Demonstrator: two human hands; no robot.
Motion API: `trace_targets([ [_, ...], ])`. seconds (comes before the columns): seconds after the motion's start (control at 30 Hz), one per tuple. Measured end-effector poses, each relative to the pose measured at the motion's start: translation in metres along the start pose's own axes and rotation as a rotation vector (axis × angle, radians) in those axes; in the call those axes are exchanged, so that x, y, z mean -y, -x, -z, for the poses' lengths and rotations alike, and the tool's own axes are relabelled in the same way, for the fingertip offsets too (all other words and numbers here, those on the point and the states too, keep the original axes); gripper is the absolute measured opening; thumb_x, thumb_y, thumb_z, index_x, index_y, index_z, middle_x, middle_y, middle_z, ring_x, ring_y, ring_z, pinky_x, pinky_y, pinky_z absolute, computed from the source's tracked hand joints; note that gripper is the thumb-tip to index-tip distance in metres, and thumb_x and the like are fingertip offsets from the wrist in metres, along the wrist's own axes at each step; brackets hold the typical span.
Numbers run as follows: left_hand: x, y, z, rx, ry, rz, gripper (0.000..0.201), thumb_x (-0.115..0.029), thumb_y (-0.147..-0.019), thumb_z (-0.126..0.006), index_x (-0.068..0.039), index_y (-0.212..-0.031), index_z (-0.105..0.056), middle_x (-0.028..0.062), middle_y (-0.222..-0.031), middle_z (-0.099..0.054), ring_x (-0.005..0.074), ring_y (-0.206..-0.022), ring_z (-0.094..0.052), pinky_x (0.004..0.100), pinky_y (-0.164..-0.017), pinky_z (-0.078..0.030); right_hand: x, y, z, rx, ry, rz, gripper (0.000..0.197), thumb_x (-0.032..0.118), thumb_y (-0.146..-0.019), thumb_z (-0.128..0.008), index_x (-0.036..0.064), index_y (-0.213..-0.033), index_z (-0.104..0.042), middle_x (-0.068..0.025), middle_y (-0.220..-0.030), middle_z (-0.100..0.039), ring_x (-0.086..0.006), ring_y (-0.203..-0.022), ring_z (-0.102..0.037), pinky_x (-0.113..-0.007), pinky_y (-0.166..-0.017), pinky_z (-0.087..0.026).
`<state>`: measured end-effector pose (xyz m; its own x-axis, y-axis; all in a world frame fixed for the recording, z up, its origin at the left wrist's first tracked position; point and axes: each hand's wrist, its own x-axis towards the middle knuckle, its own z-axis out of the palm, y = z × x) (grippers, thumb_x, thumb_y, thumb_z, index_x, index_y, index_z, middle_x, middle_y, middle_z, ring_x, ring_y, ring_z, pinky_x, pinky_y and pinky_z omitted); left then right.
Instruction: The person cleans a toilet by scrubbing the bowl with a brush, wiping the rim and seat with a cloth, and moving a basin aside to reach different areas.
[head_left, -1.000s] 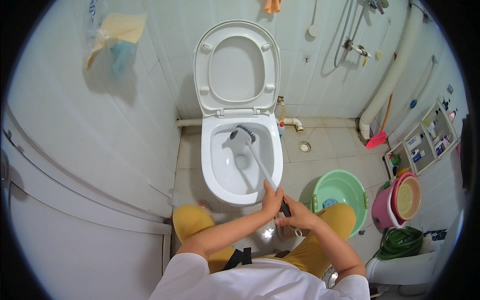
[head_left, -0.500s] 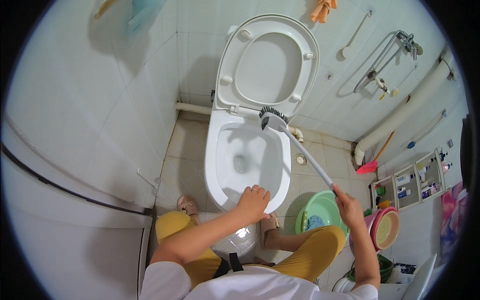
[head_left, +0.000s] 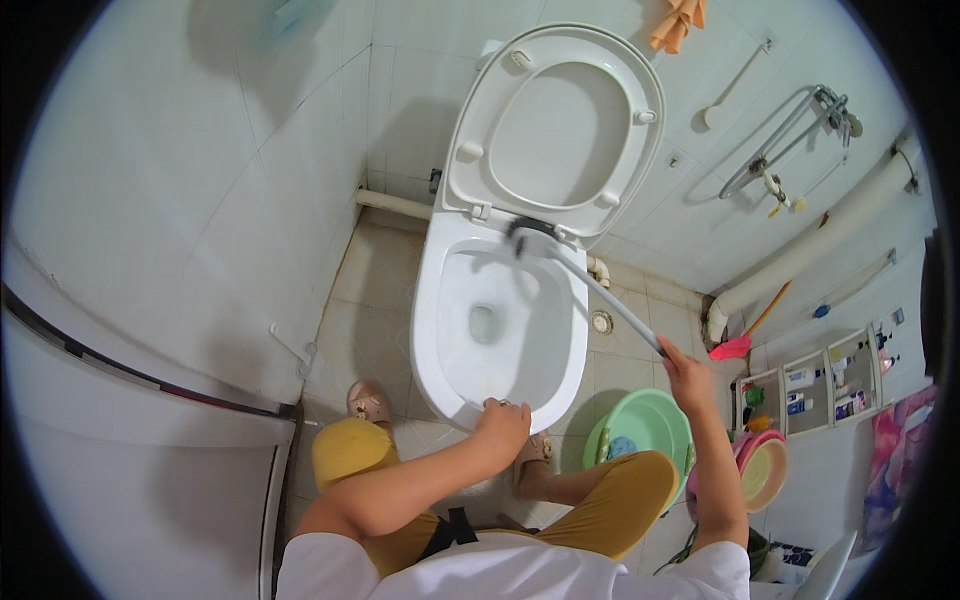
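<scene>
My right hand (head_left: 688, 378) is closed around the grey handle of a toilet brush (head_left: 610, 298), to the right of the bowl. The handle slants up to the left, and the black-bristled head, smeared by motion, is at the back rim below the seat hinge. Beneath it is a white toilet bowl (head_left: 427, 330) with a little water at the bottom. The raised seat and lid (head_left: 560, 130) lean back behind it. My left hand (head_left: 503, 432) is at the front rim, fingers curled in and nothing seen in them; I cannot tell whether it touches the rim.
A green basin (head_left: 655, 430) with a blue cloth stands right of my leg, and pink basins (head_left: 765, 470) are beyond it. A shelf of bottles (head_left: 815, 378), a shower fitting (head_left: 780, 145) and a thick pipe (head_left: 800, 260) line the right wall. A white door (head_left: 150, 480) is at left.
The brush head has shifted slightly down and left onto the back rim, its bristles now turned toward the seat hinge. My left hand has moved slightly down. The whole view has shifted a little.
</scene>
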<state>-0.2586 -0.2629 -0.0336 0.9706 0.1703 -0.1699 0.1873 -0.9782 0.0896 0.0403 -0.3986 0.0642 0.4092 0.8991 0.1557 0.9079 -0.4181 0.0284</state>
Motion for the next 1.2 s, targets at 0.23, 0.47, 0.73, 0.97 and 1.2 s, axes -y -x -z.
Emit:
trace_targets([
  [0.23, -0.012, -0.003, -0.006, -0.043, -0.094, 0.043, 0.058, -0.015, -0.076, -0.064, 0.005, -0.127, -0.046, 0.0111, -0.099, -0.063, 0.0223, -0.090, -0.062, 0.0358, -0.072, -0.045, 0.031, -0.014, 0.012, 0.108, 0.065, -0.179, 0.039, 0.028, -0.090, -0.055, 0.0346, -0.129, -0.052, -0.0150, -0.078, -0.064, -0.0349, -0.073, -0.063, -0.046, -0.065, -0.049],
  [0.47, -0.001, -0.009, -0.003, 0.029, 0.054, 0.034, 0.058, -0.015, -0.077, -0.065, 0.007, -0.126, -0.047, 0.0113, -0.100, -0.064, 0.0232, -0.090, -0.062, 0.0387, -0.072, -0.046, -0.005, -0.002, -0.008, 0.032, -0.084, -0.135, 0.038, 0.029, -0.091, -0.053, 0.0332, -0.129, -0.052, -0.0153, -0.083, -0.065, -0.0358, -0.076, -0.063, -0.045, -0.066, -0.049],
  [0.73, -0.016, -0.017, -0.004, 0.133, -0.090, 0.041, 0.065, -0.017, -0.076, -0.065, 0.009, -0.131, -0.041, 0.0119, -0.104, -0.063, 0.0242, -0.092, -0.062, 0.0432, -0.077, -0.046, 0.017, 0.001, 0.010, 0.120, 0.098, -0.221, 0.039, 0.031, -0.091, -0.053, 0.0338, -0.129, -0.051, -0.0133, -0.081, -0.066, -0.0338, -0.075, -0.064, -0.044, -0.065, -0.049],
  [0.97, -0.005, -0.013, 0.013, 0.192, 0.005, 0.009, 0.052, -0.019, -0.074, -0.068, 0.007, -0.116, -0.050, 0.0139, -0.102, -0.062, 0.0245, -0.092, -0.063, 0.0431, -0.076, -0.046, 0.079, -0.041, -0.012, 0.066, 0.049, -0.059, 0.038, 0.032, -0.091, -0.054, 0.0320, -0.129, -0.051, -0.0147, -0.075, -0.064, -0.0345, -0.068, -0.062, -0.044, -0.062, -0.048],
  [1.2, -0.015, -0.020, 0.003, 0.220, -0.085, 0.011, 0.055, -0.020, -0.072, -0.070, 0.006, -0.117, -0.051, 0.0126, -0.102, -0.061, 0.0244, -0.092, -0.063, 0.0446, -0.075, -0.047, 0.092, -0.028, 0.002, 0.044, 0.044, -0.133, 0.035, 0.030, -0.090, -0.056, 0.0282, -0.126, -0.056, -0.0148, -0.075, -0.064, -0.0357, -0.067, -0.062, -0.045, -0.061, -0.048],
])
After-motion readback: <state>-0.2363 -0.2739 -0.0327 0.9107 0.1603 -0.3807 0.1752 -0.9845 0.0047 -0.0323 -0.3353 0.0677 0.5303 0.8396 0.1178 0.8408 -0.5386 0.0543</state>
